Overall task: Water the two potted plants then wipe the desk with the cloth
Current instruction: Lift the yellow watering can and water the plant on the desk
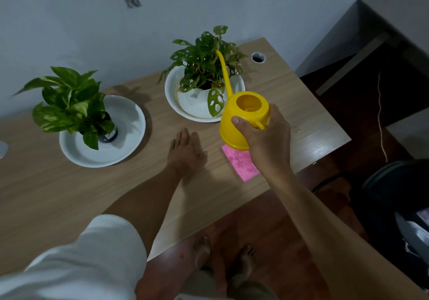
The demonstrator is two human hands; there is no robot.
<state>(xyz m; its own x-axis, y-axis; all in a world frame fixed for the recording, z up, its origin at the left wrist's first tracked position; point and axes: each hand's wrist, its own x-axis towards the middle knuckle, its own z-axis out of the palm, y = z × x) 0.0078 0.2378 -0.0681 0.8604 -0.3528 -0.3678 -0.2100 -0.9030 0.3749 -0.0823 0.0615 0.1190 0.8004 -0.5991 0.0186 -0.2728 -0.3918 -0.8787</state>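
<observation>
My right hand (267, 137) grips a yellow watering can (241, 118) above the desk, its long thin spout reaching up into the leaves of the right plant (206, 60). That plant stands in a white pot on a white saucer (185, 105). The left plant (67, 105), with broad green leaves, sits in a dark pot on another white saucer (125, 135). My left hand (185, 151) rests flat on the wooden desk (69, 195), fingers apart. A pink cloth (241, 165) lies on the desk, partly hidden under the can and my right wrist.
The desk has a round cable hole (258, 57) at its back right corner, close to the wall. A dark chair (394, 195) and a thin cord (380, 114) are on the right. My bare feet (222, 260) stand on the floor below the desk edge.
</observation>
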